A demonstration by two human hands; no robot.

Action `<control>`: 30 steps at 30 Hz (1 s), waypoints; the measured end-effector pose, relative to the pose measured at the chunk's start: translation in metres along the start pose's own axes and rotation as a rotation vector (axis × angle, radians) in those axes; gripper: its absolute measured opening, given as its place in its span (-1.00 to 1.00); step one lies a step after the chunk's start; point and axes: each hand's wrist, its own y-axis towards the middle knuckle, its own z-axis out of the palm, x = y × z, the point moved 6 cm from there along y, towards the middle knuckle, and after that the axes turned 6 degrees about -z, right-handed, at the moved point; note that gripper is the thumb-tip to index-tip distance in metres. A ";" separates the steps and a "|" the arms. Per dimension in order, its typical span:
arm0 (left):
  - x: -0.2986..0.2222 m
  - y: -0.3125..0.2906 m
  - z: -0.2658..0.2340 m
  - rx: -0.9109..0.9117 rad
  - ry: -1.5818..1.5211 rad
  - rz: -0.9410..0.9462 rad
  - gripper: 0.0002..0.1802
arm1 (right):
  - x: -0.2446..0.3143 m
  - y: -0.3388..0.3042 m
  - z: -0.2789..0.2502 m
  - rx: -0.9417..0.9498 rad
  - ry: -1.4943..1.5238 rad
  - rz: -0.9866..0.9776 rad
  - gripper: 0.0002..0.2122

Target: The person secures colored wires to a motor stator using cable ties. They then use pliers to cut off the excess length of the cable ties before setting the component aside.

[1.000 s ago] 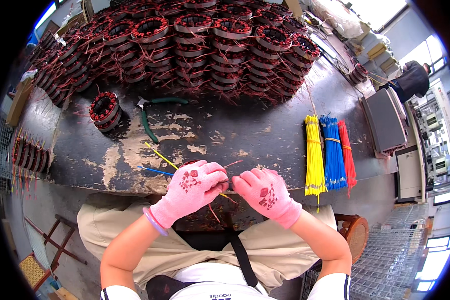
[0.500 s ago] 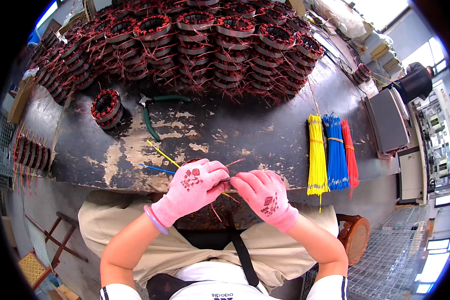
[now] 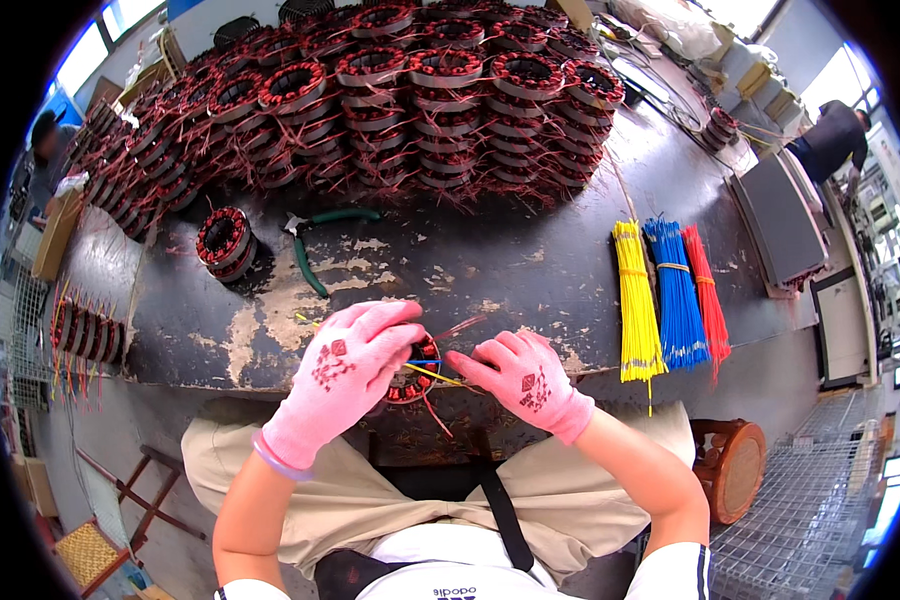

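Note:
Both my hands wear pink knit gloves and work at the near edge of the dark workbench (image 3: 530, 260). My left hand (image 3: 345, 365) grips a round copper-wound stator (image 3: 417, 378) with red windings, mostly hidden under the glove. Yellow and blue wires (image 3: 425, 370) stick out of the stator between the hands. My right hand (image 3: 518, 378) pinches a thin wire lead at the stator's right side. Loose copper leads (image 3: 460, 326) fan out above the hands.
A big pile of stacked stators (image 3: 410, 90) fills the bench's far side. One single stator (image 3: 225, 240) and green-handled pliers (image 3: 310, 245) lie left of centre. Bundles of yellow (image 3: 635, 300), blue (image 3: 678, 295) and red (image 3: 708, 300) wires lie at right. A person (image 3: 828, 140) stands far right.
My left hand has shifted left and turned the stator, so its red windings now show between the hands. The yellow and blue wires now lie mostly under that hand. The camera tilted slightly.

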 end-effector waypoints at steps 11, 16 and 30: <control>0.005 0.002 0.048 -0.013 0.028 -0.127 -0.67 | -0.008 -0.001 0.005 0.016 0.020 0.067 -0.65; 0.014 -0.004 0.058 -0.025 -0.018 -0.160 -0.68 | -0.048 -0.040 -0.050 -0.225 0.385 0.456 -0.68; 0.013 -0.006 0.059 0.022 -0.006 -0.207 -0.67 | -0.126 -0.359 -0.136 -0.466 0.056 1.691 -0.62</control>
